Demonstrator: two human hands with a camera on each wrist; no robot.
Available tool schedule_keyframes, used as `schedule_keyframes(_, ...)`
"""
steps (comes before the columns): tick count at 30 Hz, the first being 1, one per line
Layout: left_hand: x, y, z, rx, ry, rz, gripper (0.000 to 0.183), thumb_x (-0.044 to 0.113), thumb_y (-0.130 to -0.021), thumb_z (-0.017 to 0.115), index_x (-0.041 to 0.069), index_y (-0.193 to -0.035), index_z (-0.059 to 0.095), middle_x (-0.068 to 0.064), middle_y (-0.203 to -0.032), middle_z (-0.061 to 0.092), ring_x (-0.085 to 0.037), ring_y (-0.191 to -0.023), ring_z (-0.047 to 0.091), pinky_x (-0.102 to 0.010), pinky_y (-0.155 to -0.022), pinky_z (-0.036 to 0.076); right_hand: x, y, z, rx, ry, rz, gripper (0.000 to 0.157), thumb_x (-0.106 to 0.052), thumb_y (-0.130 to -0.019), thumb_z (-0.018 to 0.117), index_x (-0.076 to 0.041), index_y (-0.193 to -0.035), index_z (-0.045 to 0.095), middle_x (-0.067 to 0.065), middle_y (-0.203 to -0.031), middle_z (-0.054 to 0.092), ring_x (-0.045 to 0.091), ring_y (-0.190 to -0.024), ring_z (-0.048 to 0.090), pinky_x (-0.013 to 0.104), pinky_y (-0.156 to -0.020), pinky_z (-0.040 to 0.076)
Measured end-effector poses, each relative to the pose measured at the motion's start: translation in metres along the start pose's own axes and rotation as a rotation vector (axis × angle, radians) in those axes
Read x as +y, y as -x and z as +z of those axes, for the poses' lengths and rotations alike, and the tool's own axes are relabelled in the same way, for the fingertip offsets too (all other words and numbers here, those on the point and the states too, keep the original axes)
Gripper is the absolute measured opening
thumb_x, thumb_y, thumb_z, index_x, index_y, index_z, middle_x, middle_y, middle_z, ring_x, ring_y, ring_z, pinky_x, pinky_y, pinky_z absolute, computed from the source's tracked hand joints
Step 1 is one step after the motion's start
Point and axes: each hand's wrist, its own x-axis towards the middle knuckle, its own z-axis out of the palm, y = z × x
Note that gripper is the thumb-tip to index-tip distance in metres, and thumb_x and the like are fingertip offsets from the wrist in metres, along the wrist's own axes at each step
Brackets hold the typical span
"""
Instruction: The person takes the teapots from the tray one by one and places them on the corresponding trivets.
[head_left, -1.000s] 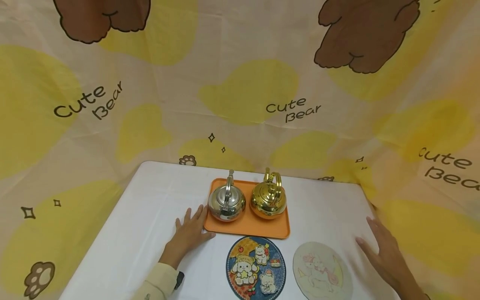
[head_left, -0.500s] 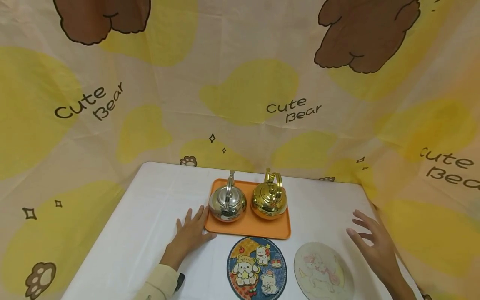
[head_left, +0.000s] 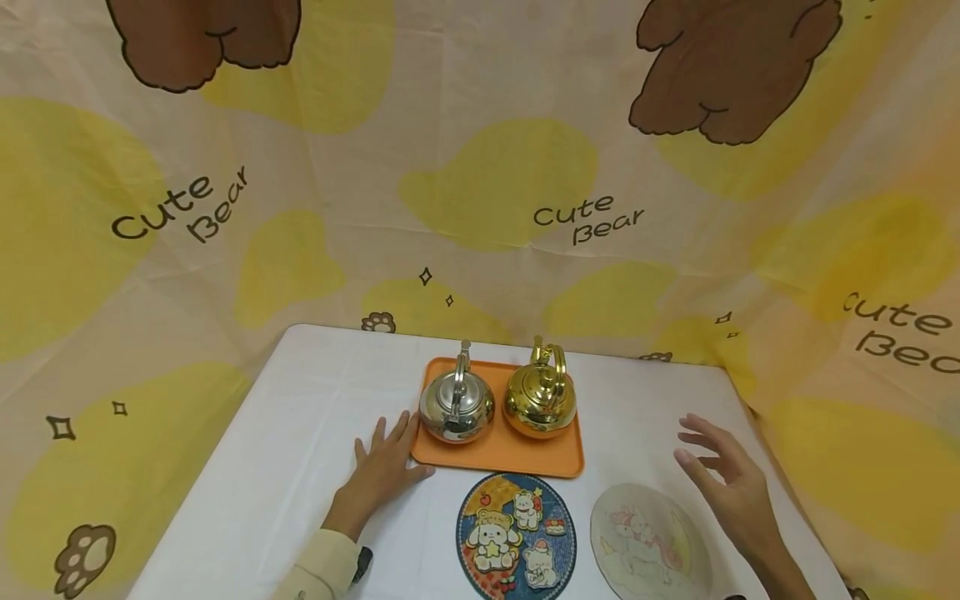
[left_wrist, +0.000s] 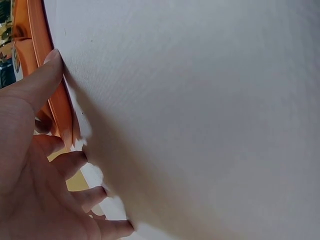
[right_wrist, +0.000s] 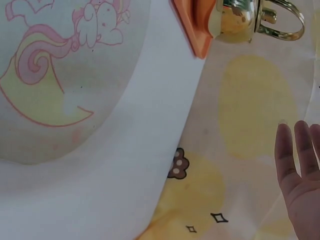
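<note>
Sleeve (head_left: 318, 568) of cream cloth enters over the near left part of the white table (head_left: 292, 417), a dark band (head_left: 363, 564) showing at the wrist. To its right, also on the near part, lie two round mats, flat and just apart: a blue mat (head_left: 517, 537) with cartoon animals, then a pale mat (head_left: 648, 546) with a faint pink and yellow drawing, closer to the table's right edge. Farther in, the right hand (head_left: 727, 483) hangs above the table between the pale mat and that right edge, wide, its thumb apart from gently bent fingers, well away from the kettles. The left hand (head_left: 384, 467) is wide too, fingers spread and fingertips down on the table, at the near left corner of an orange tray (head_left: 468, 457); its thumb lies along the tray's near rim and seems to touch it. The tray sits toward the table's far edge, just beyond the blue mat. On it two kettles stand upright side by side with a narrow gap between: the silver kettle (head_left: 459, 408) by the tray's left edge, the gold kettle (head_left: 540, 402) by its right. Past the table's far edge rises a backdrop (head_left: 450, 125) printed with brown bears, yellow patches and "Cute Bear".
</note>
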Motion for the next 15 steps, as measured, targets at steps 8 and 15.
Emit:
schedule_keyframes(8,-0.001,-0.001,0.003,0.007,0.002,0.0,0.095,0.043,-0.094,0.08,0.009,-0.168,0.03,-0.02,-0.173,0.027,-0.059,-0.158,0.014,-0.088,-0.114,0.007,-0.007,0.0,0.009,-0.014,-0.029,-0.019,0.052,0.005,-0.096,0.072,-0.007,-0.146,0.062,0.0,-0.14,0.065,-0.002,-0.119,0.065,0.007,-0.092,0.051)
schedule_keyframes(15,-0.002,-0.003,0.005,0.012,-0.01,0.0,0.095,0.042,-0.093,0.081,0.008,-0.167,0.032,-0.021,-0.173,0.029,-0.06,-0.157,0.015,-0.089,-0.113,0.008,-0.014,0.001,0.02,-0.024,-0.059,-0.009,0.048,0.003,-0.096,0.073,-0.008,-0.142,0.065,0.005,-0.137,0.068,0.001,-0.116,0.067,0.008,-0.093,0.051)
